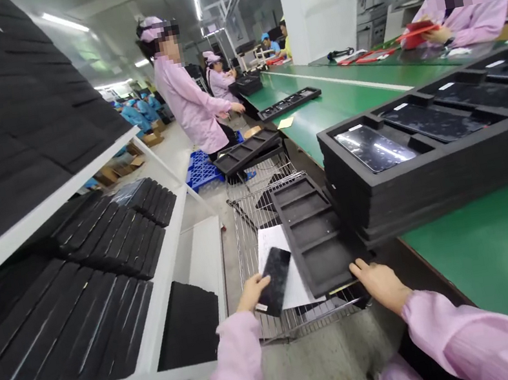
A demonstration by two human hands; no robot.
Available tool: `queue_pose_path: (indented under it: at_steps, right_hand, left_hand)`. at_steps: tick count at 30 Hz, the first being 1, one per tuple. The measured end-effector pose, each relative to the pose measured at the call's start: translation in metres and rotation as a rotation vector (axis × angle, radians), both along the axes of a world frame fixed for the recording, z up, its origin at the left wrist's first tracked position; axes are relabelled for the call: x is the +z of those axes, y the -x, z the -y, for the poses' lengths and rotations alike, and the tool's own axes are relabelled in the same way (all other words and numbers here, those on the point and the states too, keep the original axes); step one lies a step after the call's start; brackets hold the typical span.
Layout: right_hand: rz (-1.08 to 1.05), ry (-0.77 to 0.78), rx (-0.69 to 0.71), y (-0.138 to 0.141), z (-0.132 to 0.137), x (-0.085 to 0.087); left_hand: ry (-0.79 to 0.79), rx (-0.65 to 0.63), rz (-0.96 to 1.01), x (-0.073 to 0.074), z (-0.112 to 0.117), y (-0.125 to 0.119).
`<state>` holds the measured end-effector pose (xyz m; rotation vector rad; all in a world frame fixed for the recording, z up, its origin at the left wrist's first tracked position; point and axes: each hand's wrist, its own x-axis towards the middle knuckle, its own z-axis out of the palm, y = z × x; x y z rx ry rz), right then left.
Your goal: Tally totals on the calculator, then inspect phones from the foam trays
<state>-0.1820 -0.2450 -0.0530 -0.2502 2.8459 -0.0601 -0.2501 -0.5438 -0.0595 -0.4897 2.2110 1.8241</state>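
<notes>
My left hand (252,292) grips a dark phone screen panel (276,281) by its near left edge, thumb on top. The panel is tilted above a lined paper sheet (300,283). My right hand (379,282) is closed on the near right corner of a black foam tray (312,229), whose compartments hold nothing. That tray lies slanted over a wire cart (248,243). Right of it, a stack of black foam trays (430,185) stands on the green bench, with glossy screen panels (369,147) in the top tray's slots.
White shelving (171,237) on the left carries rows of black foam trays (107,307). The green bench (503,264) runs along the right. Another foam tray (247,152) rests at the cart's far end. A co-worker in pink (191,96) stands beyond it; another person (469,14) is across the bench.
</notes>
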Motion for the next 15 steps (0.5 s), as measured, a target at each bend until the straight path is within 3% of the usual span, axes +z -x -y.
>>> queue_pose_path:
  at_steps: [3,5,10,12,15]
  right_hand:
    - [-0.046,0.083,0.014,0.000,0.017,0.000]
    - [-0.048,0.158,0.041,-0.004,0.035,-0.004]
    - [0.010,0.391,0.085,-0.030,0.065,-0.025]
    - [0.029,0.432,-0.026,-0.035,0.058,-0.034]
    - [0.048,0.407,-0.308,-0.026,0.029,-0.045]
  left_hand:
    - [-0.206,0.211,-0.015,0.010,0.022,-0.026]
    - [-0.333,0.342,-0.042,0.015,0.025,-0.042]
    - [-0.661,0.434,-0.031,0.015,-0.007,-0.067]
    - [-0.757,0.455,0.004,0.007,-0.023,-0.073]
    - [-0.847,0.488,0.077,-0.009,-0.041,-0.081]
